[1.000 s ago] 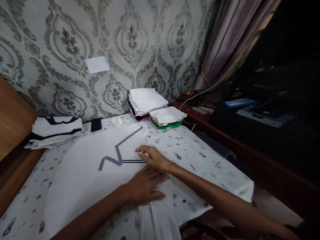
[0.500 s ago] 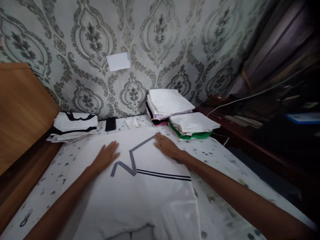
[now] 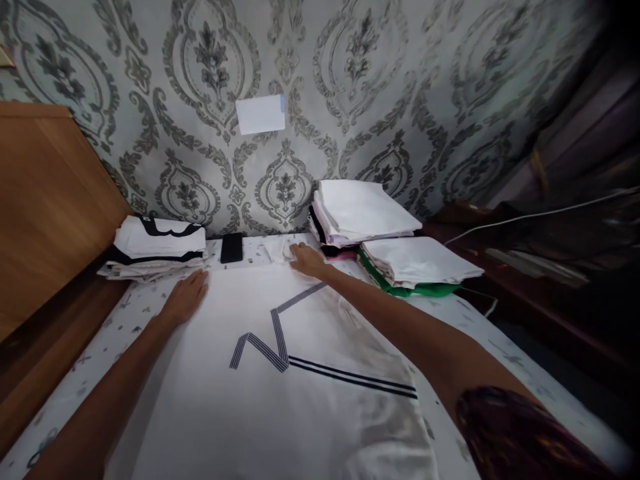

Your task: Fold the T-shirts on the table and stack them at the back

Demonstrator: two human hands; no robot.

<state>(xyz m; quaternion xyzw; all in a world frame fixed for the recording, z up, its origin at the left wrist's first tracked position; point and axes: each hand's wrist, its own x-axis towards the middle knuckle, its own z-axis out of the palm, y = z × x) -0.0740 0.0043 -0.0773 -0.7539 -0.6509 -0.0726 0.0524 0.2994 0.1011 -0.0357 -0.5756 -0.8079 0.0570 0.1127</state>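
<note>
At the far left we see a wooden panel [image 3: 45, 220], and beside it the patterned tablecloth [image 3: 107, 333], on which a stack of black-and-white folded cloth [image 3: 160, 240] sits close to the wall [image 3: 287, 63]. Just in front of that stack, we have our left hand [image 3: 187, 297] laid flat and open, grasping nothing, at the left edge of the white garment [image 3: 260, 413]. A black phone-like slab [image 3: 231, 247] lies behind the garment, which spreads across the table towards us, bearing a zigzag striped band [image 3: 280, 337] and, further right, dark parallel stripes [image 3: 353, 380]. Above, a pale card [image 3: 261, 114] shows against the wall. Our right hand [image 3: 309, 261] reaches to the garment's far edge with fingers bent, against a crumpled white scrap [image 3: 276, 251]; we cannot tell whether it grips anything. To its right we find a tall stack of folded white cloth [image 3: 365, 207], then a lower stack with a green layer [image 3: 420, 260], our dark patterned sleeve [image 3: 520, 427], and a thin white cable [image 3: 540, 215]
</note>
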